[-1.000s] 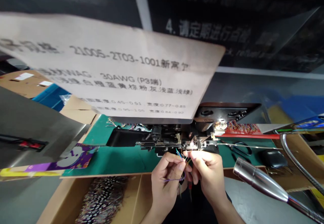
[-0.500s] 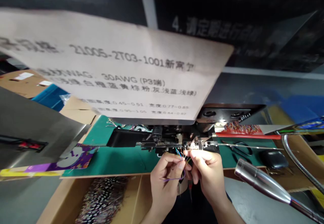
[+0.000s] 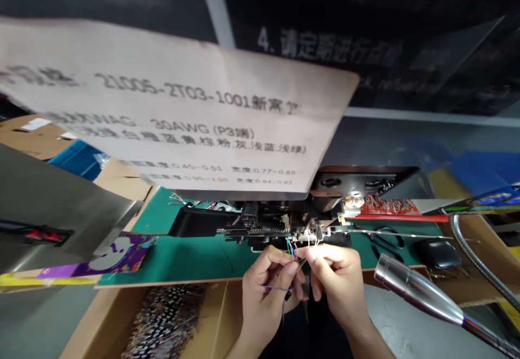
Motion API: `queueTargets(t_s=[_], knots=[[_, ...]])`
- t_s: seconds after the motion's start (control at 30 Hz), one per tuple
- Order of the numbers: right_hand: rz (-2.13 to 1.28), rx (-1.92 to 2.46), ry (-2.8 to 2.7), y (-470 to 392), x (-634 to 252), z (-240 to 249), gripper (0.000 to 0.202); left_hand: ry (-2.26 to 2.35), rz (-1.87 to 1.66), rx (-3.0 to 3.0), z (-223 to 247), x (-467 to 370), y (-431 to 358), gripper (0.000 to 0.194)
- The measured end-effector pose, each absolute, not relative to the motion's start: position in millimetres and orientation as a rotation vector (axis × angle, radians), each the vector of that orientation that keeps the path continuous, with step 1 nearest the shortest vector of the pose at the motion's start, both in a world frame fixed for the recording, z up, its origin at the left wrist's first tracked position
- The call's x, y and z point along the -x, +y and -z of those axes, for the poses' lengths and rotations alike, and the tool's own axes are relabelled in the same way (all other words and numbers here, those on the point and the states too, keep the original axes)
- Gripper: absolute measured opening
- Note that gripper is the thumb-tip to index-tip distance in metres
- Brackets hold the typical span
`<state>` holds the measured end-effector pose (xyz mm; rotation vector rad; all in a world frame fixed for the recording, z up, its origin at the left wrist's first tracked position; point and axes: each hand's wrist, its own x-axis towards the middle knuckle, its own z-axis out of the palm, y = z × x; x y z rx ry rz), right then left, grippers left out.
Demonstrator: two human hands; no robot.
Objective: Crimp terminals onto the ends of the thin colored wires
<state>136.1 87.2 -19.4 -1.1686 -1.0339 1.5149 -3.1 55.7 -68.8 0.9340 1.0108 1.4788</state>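
Thin coloured wires (image 3: 291, 248), blue, orange, white and purple among them, fan out from between my fingers. My left hand (image 3: 268, 280) is closed, thumb and forefinger pinching the bundle, with a purple wire crossing the fingers. Close beside it, my right hand (image 3: 339, 275) pinches pale wire ends just in front of the machine's lit working head. That terminal crimping machine (image 3: 312, 232) stands directly beyond my fingertips, with a terminal strip (image 3: 406, 234) running out to its right. The far wire tips are too small to make out.
A paper label (image 3: 195, 115) hangs on the machine's dark body. To the right are a silver lamp head (image 3: 418, 288), a red tray of wires (image 3: 385, 207) and scissors (image 3: 390, 238). Below left, a cardboard box (image 3: 213, 315) holds bundled wires. A green mat (image 3: 195, 261) covers the bench.
My right hand has shifted slightly to the right, and pale wires now stand up above its fingertips. My left hand keeps its pinch on the bundle. The view has moved a little.
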Motion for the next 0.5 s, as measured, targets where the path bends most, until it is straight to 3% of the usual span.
queueTargets(t_s=[0.5], knots=[[-1.498,1.208,-0.954,91.8,-129.0,27.1,0.054,1.146,-1.611,-1.019,62.2,3.8,61.3,0.014]])
